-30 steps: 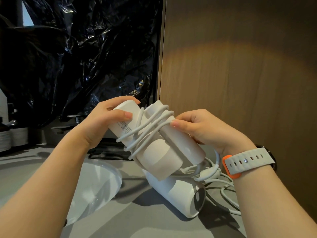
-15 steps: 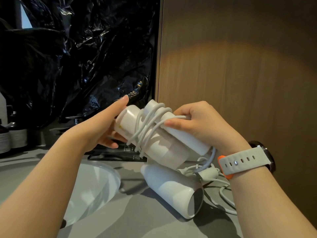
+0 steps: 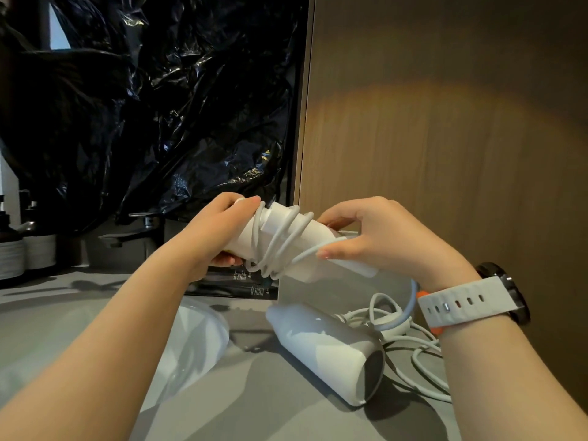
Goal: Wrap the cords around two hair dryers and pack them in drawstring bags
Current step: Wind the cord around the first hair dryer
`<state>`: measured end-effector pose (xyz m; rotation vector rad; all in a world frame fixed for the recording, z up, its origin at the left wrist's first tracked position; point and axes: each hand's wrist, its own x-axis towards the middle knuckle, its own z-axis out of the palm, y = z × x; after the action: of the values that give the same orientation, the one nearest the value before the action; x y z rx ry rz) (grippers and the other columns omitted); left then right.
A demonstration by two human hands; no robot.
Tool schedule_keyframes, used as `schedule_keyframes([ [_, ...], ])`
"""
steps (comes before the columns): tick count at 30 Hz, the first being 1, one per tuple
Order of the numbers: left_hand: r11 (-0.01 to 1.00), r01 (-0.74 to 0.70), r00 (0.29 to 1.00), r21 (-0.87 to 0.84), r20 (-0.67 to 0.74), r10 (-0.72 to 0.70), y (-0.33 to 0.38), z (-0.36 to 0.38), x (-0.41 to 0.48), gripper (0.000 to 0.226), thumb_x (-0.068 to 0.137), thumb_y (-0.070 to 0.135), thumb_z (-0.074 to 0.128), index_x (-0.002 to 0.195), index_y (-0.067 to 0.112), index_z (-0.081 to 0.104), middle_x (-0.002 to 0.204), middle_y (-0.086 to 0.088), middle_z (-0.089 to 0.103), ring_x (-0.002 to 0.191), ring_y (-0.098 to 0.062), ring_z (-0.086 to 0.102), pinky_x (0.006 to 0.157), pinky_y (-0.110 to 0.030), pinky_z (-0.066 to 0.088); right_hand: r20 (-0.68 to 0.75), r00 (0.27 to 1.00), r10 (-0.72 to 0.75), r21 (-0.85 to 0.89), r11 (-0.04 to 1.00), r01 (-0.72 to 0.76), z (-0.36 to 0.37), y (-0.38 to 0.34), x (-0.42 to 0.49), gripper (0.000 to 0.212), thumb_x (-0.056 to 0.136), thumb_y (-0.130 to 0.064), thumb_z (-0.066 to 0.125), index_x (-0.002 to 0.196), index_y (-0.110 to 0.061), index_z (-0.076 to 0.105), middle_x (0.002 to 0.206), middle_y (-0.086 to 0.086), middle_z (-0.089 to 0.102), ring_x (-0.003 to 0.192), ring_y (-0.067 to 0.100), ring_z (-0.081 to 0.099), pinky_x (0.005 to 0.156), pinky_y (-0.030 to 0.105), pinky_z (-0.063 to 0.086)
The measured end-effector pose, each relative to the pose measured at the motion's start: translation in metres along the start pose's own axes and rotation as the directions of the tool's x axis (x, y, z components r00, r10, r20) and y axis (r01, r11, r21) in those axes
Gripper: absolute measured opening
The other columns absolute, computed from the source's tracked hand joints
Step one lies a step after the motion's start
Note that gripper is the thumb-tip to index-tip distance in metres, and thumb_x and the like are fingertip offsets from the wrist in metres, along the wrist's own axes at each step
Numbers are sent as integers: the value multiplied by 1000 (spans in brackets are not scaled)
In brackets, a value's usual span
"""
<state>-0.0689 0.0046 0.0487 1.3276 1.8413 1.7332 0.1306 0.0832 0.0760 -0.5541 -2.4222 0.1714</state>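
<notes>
- Dryer (image 3: 324, 233), which we hold above the counter (image 3: 254, 393), seems rigid, smooth and light. We judge its ends the best hold, clear of the springy cord (image 3: 276, 246).
- Left hand (image 3: 219, 230) clamps one end, fingers curled round it.
- Right hand (image 3: 381, 240) pinches the cord against the body.
- Second dryer (image 3: 327, 351) lies on the counter, unwrapped.

Smooth white plastic hair dryers (image 3: 321, 345), crinkled glossy black plastic sheet (image 3: 159, 106), matt wood-grain panel (image 3: 445, 122), matt grey counter (image 3: 248, 402).
</notes>
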Motion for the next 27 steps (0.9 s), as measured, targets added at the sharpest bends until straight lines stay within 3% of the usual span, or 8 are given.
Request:
schedule_keyframes([
  [4, 993, -115, 993, -37, -2, 115, 5, -4, -2, 17, 91, 41, 51, 103, 31, 58, 102, 4, 58, 86, -16, 58, 52, -23, 51, 54, 997, 47, -117, 992, -40, 0, -9, -1, 36, 68, -35, 78, 102, -26, 67, 87, -9, 62, 78, 7, 54, 58, 14, 41],
  [7, 986, -158, 987, -57, -38, 156, 6, -5, -1, 13, 92, 32, 51, 104, 31, 56, 105, 3, 57, 87, -17, 57, 49, -21, 51, 71, 991, 113, -192, 977, -97, -2, -11, -1, 29, 71, -36, 77, 95, -21, 69, 69, -12, 50, 67, 7, 47, 55, 20, 37],
  [10, 980, -197, 977, -11, -91, 195, 5, -4, 2, 13, 92, 26, 46, 102, 31, 53, 99, 4, 54, 80, -16, 52, 42, -18, 44, 109, 983, 151, -202, 971, -127, -6, -13, -3, 17, 75, -34, 74, 78, -17, 71, 63, -8, 55, 59, 6, 47, 51, 23, 35],
  [16, 961, -252, 933, 114, -236, 273, 4, -2, 3, 20, 77, 43, 47, 95, 36, 51, 94, 3, 57, 88, -25, 56, 75, -46, 50, 153, 987, 53, -128, 991, -34, -14, -20, -5, 10, 83, -20, 63, 75, -24, 67, 59, -10, 52, 52, 3, 46, 47, 13, 32],
  [18, 958, -251, 926, 135, -257, 279, 5, -1, 2, 22, 82, 51, 52, 97, 35, 52, 94, 7, 58, 92, -23, 57, 81, -48, 52, 139, 990, 21, -70, 997, -12, -16, -21, -7, 11, 85, -20, 61, 77, -23, 67, 58, -11, 52, 50, -2, 47, 47, 11, 35],
  [20, 964, -248, 933, 100, -244, 265, 4, -1, 4, 23, 84, 55, 54, 94, 35, 54, 93, 10, 57, 92, -19, 58, 72, -40, 53, 71, 997, -1, -23, 1000, 3, -16, -20, -8, 8, 84, -23, 63, 77, -22, 68, 62, -10, 57, 55, 0, 48, 48, 12, 35],
  [24, 973, -232, 960, 8, -158, 230, 3, -6, 4, 13, 90, 41, 52, 95, 30, 56, 95, 5, 55, 77, -13, 53, 39, -14, 41, -112, 994, -22, 13, 1000, 23, -18, -15, -6, 18, 74, -34, 74, 66, -21, 64, 58, -9, 53, 55, 4, 44, 48, 14, 32],
  [27, 962, -271, 959, -27, -95, 267, 1, -8, 2, 7, 92, 34, 50, 93, 32, 56, 89, 5, 55, 71, -13, 52, 40, -14, 41, -143, 989, -25, 59, 998, 33, -16, -13, -4, 21, 71, -36, 76, 64, -20, 65, 53, -11, 51, 52, 0, 44, 47, 11, 32],
])
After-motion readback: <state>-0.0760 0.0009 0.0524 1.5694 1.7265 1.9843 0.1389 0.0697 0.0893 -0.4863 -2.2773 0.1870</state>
